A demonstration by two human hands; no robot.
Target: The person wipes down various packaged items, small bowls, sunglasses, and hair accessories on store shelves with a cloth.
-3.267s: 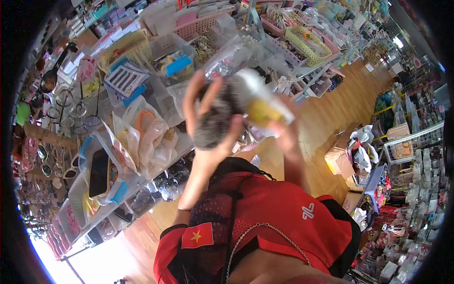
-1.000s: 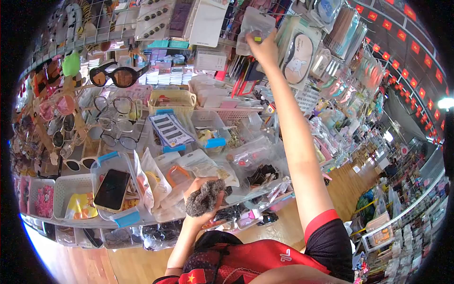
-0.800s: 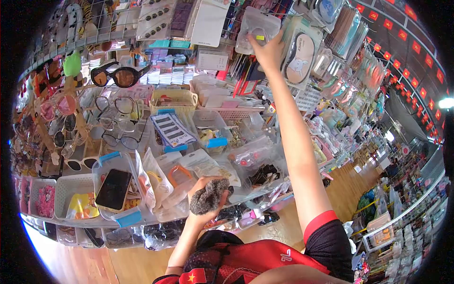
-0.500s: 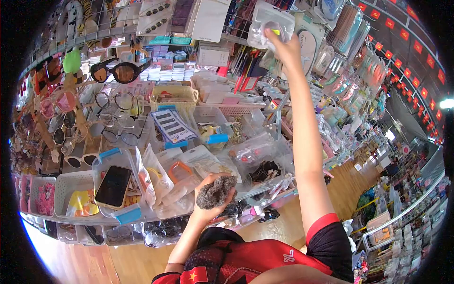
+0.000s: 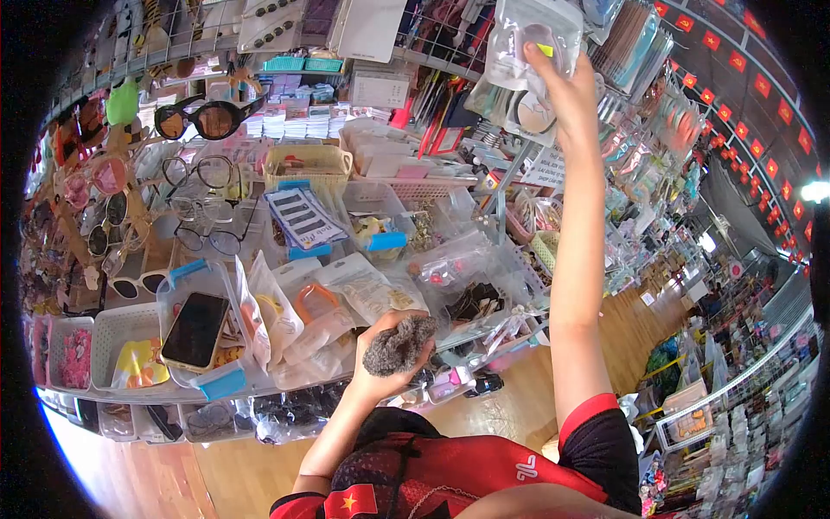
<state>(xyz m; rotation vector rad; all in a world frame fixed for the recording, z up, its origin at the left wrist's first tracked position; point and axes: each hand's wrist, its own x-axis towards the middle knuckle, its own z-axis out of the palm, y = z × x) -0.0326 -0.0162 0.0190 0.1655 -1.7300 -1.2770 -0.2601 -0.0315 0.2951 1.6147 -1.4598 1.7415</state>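
My left hand [image 5: 380,370] is wrapped round a dark grey fluffy cloth [image 5: 399,344], held low in front of the display table. My right hand [image 5: 566,97] reaches far up at the top right. Its thumb presses on the front of a clear plastic packet [image 5: 510,54] with a yellow sticker, and its fingers are partly hidden behind. Inside that packet is a rounded pale item I cannot make out. Just below hangs another packet with a round beige item [image 5: 533,112].
Sunglasses [image 5: 207,120] and other glasses hang at the left. A phone [image 5: 196,330] lies on a clear bin with blue clips. Hair accessories in bins and packets [image 5: 372,290] cover the table. Small flags hang at the upper right; an aisle floor [image 5: 622,346] runs at the right.
My right hand and the packet have moved right along the hanging goods. My left hand still holds the cloth in nearly the same place. The view has shifted slightly.
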